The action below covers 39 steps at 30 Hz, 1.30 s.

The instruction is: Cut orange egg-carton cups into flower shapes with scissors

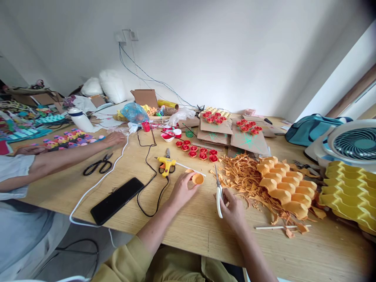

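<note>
My left hand (183, 190) pinches a small orange cup (197, 179) cut from egg carton, its round opening facing up. Another orange piece (189, 171) shows just behind the fingertips. In my right hand (232, 208) are white-handled scissors (219, 196), blades pointing up and away, apart from the cup. Orange scraps (241, 178) lie in a heap right of the scissors, beside an orange egg carton (286, 184). Beyond my left hand rest a yellow glue gun (167, 165) and a white stick (190, 169). Red paper roses (202, 153) stand in rows behind.
A black phone (116, 201), black scissors (98, 165) and cables lie to the left, near a co-worker's arm (70, 156). Cardboard sheets (214, 135) with more red roses are at the back. Yellow egg trays (349, 192) and a white fan (352, 141) stand right.
</note>
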Available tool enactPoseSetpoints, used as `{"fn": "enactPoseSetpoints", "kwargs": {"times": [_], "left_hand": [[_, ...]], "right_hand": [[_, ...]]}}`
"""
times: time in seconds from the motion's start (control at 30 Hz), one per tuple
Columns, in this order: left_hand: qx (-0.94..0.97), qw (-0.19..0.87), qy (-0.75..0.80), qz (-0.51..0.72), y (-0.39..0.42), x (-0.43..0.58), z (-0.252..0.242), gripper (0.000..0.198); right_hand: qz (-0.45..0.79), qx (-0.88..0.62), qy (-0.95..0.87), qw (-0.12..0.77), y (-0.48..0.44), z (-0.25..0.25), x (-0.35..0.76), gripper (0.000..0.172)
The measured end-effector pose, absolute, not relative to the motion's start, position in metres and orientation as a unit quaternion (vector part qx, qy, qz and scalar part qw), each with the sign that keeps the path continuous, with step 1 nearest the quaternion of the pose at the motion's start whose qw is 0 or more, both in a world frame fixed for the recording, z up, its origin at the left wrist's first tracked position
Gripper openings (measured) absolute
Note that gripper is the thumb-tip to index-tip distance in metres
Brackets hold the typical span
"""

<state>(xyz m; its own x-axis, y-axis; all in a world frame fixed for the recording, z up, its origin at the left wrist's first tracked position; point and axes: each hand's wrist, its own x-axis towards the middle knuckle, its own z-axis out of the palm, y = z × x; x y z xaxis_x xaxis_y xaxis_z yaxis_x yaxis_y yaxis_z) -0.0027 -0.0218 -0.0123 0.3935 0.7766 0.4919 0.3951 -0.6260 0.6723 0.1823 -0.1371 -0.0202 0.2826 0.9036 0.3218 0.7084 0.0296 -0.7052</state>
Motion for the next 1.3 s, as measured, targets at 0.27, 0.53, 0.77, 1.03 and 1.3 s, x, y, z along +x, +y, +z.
{"fn": "enactPoseSetpoints", "kwargs": {"times": [0.27,0.53,0.77,1.03,1.3], "left_hand": [[0.885,0.144,0.329,0.297,-0.032,0.002,-0.014,0.030],[0.854,0.164,0.345,0.354,-0.028,-0.001,-0.014,0.037],[0.768,0.158,0.429,0.448,-0.007,-0.013,-0.017,0.040],[0.785,0.179,0.420,0.420,0.007,-0.011,-0.030,0.049],[0.779,0.235,0.408,0.416,0.019,-0.007,-0.035,0.036]], "right_hand": [[0.111,-0.686,-0.594,0.405,-0.138,-0.020,0.181,0.028],[0.109,-0.689,-0.590,0.407,-0.138,-0.019,0.181,0.030],[0.109,-0.702,-0.554,0.433,-0.140,-0.019,0.183,0.028],[0.108,-0.698,-0.556,0.439,-0.138,-0.017,0.182,0.028],[0.115,-0.698,-0.560,0.432,-0.139,-0.016,0.181,0.026]]}}
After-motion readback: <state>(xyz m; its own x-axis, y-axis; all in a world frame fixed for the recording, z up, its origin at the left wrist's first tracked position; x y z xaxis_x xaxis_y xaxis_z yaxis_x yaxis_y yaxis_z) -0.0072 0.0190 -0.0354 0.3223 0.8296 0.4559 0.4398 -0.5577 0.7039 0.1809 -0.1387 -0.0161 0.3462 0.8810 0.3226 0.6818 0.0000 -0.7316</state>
